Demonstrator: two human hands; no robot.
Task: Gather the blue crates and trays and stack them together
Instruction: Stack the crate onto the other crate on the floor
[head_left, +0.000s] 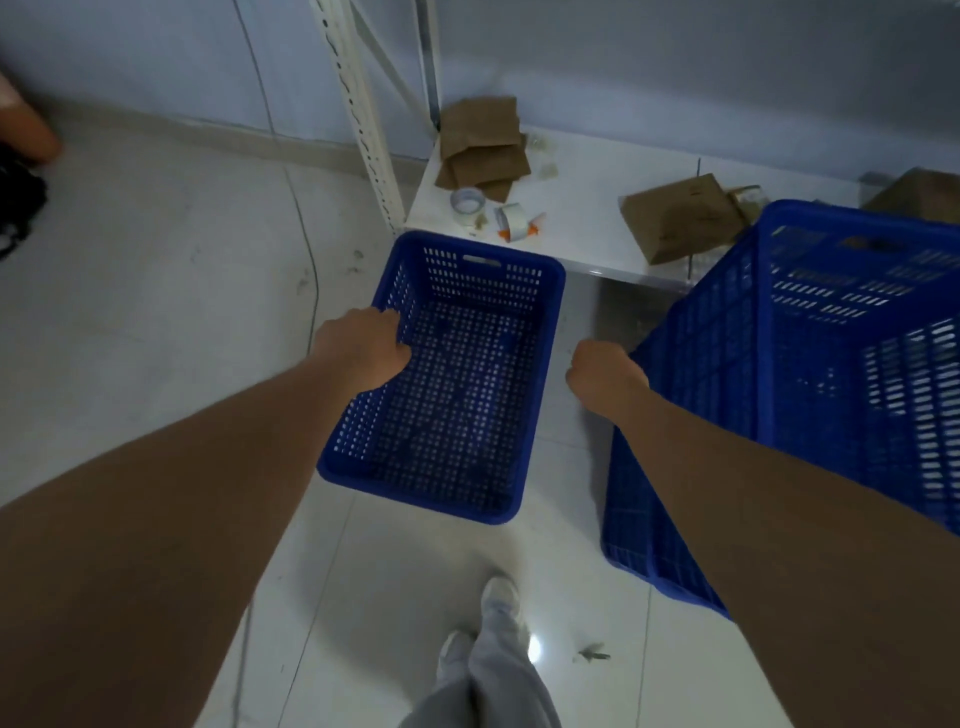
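At the far left edge a blurred orange and black shape (21, 171) is seen; what it is cannot be told. The floor (156, 291) is of pale glossy tiles.

Left hand (363, 345): closed over the left rim of the small crate (457, 384), thumb inside the wall, fingers wrapped over the edge. The small crate is blue, perforated and empty. It is held in the middle of the view, its far end just at the near edge of the shelf (582, 208).

A white slotted post (363, 130) rises at the shelf's left corner. On the shelf are noted flat brown envelopes (483, 140) at the far left, two tape rolls (470, 202) nearer, and a brown bag (680, 218) to the right.

Near the bottom centre, grey trouser legs and white shoes (501, 597) are seen on the floor.

Right hand (602, 371): clenched at the left rim of the large crate (831, 364); the fingers are hidden behind the knuckles, but the rim meets the fist. The large crate is blue with slotted walls, tilted, at the right side, well apart from the small one's rim. A box (919, 197) is partly seen behind it.
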